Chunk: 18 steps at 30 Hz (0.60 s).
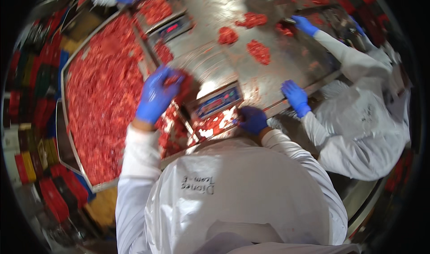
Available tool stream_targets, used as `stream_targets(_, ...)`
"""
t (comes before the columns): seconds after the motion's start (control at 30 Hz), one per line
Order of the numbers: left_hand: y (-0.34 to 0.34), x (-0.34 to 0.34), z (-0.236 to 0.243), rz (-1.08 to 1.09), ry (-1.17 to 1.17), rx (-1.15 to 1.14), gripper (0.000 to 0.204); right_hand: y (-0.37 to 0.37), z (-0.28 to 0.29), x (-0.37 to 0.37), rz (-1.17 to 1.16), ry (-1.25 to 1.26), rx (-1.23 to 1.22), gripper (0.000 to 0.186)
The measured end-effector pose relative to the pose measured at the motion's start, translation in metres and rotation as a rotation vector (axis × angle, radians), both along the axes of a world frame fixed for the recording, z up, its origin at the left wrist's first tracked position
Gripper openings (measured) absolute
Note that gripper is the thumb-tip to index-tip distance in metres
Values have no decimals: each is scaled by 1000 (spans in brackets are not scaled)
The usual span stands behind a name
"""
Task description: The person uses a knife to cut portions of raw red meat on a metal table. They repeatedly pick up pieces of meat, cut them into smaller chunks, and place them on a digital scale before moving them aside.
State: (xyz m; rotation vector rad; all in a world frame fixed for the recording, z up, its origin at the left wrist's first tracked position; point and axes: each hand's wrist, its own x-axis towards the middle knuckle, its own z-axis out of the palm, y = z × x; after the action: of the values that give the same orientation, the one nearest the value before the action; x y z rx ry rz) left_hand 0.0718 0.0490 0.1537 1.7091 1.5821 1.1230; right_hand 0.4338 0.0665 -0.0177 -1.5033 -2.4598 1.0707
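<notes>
L hand (156, 95) (blue glove, a bit blurred) looks part-closed, fingers & thumb curled on a red meat clump (185, 86) just right of it. Clump's prob. soft, wet, fairly light, slippery vs. the glove & apt to tear; best cupped from below w/ spread fingers, no hard pinch. Big mince heap (101, 101) lies left of L hand; blue display panel (218, 102) is to its right, between both hands. R hand (253, 120) is just beside the panel's near right corner, in shade: can't tell how far open, or if it has hold of anything. Also hard to make out: clump's outline (blur), L fingertips, & whatever's under R palm.
</notes>
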Motion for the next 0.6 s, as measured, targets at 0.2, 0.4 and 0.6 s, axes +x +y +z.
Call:
stream_targets(0.2, 22, -9, -89, 169, 372, -103, 42, 0, -2, -7, 58, -67, 184, 33)
stream_targets(0.4, -61, -141, -149, 562, 60, -360, 32, 2, -21, -6, -336, 449, -94, 21)
stream_targets(0.6, 5, -44, -81, 247, 301, 174, 33, 48, 36, -70, -276, 1330, -1084, 22)
